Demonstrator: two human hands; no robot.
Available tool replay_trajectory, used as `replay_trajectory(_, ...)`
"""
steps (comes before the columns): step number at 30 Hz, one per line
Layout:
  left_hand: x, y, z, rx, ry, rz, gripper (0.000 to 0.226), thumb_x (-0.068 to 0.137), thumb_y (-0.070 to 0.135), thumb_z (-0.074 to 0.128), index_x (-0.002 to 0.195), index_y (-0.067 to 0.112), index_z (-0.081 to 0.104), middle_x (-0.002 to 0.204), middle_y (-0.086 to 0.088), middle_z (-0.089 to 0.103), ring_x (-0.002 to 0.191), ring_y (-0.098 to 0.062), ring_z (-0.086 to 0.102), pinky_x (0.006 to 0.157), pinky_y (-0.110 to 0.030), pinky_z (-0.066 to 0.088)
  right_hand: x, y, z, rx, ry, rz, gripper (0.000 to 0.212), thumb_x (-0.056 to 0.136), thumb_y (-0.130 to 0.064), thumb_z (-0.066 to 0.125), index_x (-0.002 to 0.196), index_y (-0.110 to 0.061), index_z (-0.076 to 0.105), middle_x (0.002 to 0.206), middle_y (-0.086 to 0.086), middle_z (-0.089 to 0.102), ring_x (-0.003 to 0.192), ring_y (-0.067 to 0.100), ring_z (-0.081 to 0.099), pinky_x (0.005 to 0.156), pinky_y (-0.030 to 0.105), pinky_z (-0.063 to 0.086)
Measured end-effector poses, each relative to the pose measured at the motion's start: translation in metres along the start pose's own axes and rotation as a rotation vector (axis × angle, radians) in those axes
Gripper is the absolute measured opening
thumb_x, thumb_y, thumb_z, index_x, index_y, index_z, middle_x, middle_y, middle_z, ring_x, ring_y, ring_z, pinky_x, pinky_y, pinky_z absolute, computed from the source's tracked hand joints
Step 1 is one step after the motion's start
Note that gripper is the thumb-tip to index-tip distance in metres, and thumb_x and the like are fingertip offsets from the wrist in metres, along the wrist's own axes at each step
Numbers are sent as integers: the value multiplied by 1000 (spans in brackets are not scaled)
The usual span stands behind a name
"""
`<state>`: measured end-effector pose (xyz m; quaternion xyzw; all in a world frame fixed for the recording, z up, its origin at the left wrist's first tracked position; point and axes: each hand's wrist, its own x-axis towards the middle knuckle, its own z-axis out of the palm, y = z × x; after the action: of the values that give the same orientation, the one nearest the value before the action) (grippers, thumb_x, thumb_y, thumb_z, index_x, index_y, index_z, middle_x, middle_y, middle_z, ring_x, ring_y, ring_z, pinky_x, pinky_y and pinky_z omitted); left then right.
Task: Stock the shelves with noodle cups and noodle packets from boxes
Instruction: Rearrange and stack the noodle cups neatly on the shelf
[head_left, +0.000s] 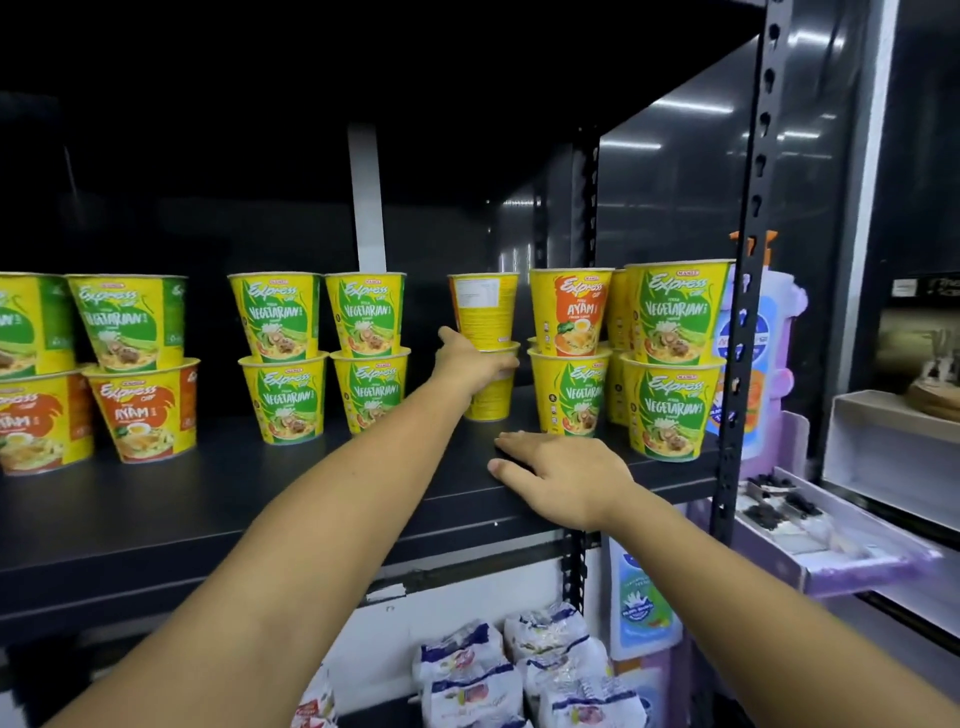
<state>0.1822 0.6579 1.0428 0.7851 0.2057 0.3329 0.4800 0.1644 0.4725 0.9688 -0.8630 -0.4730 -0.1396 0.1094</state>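
Note:
Yellow noodle cups stand in stacks of two along the black shelf (260, 499). In the middle stack, my left hand (470, 361) grips the lower cup (491, 400) near its rim, just under the upper cup (485, 309), whose back label faces me. My right hand (563, 475) rests flat on the shelf's front edge, fingers straight, holding nothing. Right of the held stack is an Ayam cup (571, 312) on a Vegetarian cup (569, 392). Noodle packets (524, 670) lie on the shelf below.
More stacks stand to the left (283, 356) and far right (672, 364). A black perforated upright (743, 332) bounds the shelf on the right. Beyond it are a purple container (763, 358) and a lilac tray (831, 551).

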Motion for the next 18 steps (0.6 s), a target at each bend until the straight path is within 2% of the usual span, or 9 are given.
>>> replay_trajectory(1, 3, 1, 1, -4, -7, -10, 85, 73, 28, 93, 131, 15, 33, 119, -3, 59, 102, -21, 62, 63, -23, 51, 0, 0, 0, 0, -4, 0, 62, 102, -67, 25, 153, -35, 43, 157, -12, 45, 143, 16, 44, 106, 41, 45)
replay_trajectory(3, 9, -1, 1, 9, -14, -18, 87, 65, 30, 97, 127, 15, 37, 120, -5, 63, 103, -23, 66, 82, -35, 58, 0, 1, -1, 1, -7, -2, 63, 102, -68, 25, 153, -36, 42, 158, -13, 43, 144, 14, 42, 107, 41, 44)
replay_trajectory(4, 12, -2, 2, 16, -14, -20, 88, 62, 32, 98, 126, 15, 40, 121, -6, 65, 104, -24, 68, 85, -38, 58, 0, 1, -1, 4, -6, 1, 64, 101, -68, 25, 153, -36, 42, 159, -13, 43, 145, 13, 41, 108, 41, 44)
replay_trajectory(7, 11, -5, -1, 39, -12, -4, 82, 69, 33, 95, 129, 13, 44, 120, -4, 62, 102, -21, 64, 69, -27, 51, 1, 2, 0, 11, 0, 4, 65, 101, -70, 25, 153, -37, 42, 158, -15, 42, 145, 12, 40, 108, 40, 43)
replay_trajectory(8, 12, -6, -2, 50, -5, 10, 81, 70, 34, 95, 130, 13, 43, 119, -4, 62, 103, -22, 62, 70, -28, 50, 1, 2, 0, 12, 2, 5, 65, 100, -70, 25, 153, -37, 42, 158, -15, 43, 145, 12, 40, 108, 40, 43)
replay_trajectory(11, 5, -8, -9, 99, -13, 29, 87, 63, 44, 95, 129, 16, 45, 122, -5, 63, 108, -26, 64, 93, -42, 56, 2, 3, 0, 16, 9, 6, 64, 100, -71, 25, 152, -38, 43, 157, -16, 45, 143, 12, 42, 108, 40, 43)
replay_trajectory(12, 3, -10, -12, 99, -18, 39, 89, 60, 47, 95, 128, 17, 46, 122, -5, 64, 109, -26, 64, 96, -45, 55, 1, 3, 0, 16, 11, 5, 64, 100, -71, 24, 152, -38, 43, 157, -16, 45, 144, 11, 42, 108, 40, 43)
replay_trajectory(14, -6, -12, -19, 83, -37, 52, 90, 58, 48, 94, 127, 18, 46, 122, -4, 65, 109, -25, 65, 97, -47, 55, 1, 4, 0, 13, 20, 0, 64, 100, -71, 24, 152, -39, 43, 156, -18, 45, 143, 11, 42, 108, 40, 44)
replay_trajectory(18, -32, -14, -39, 66, -82, 113, 77, 69, 42, 93, 124, 24, 43, 121, 1, 64, 110, -21, 63, 96, -43, 54, -3, 0, -2, 20, 35, -6, 60, 100, -69, 26, 145, -37, 49, 149, -17, 53, 137, 13, 49, 103, 41, 47)
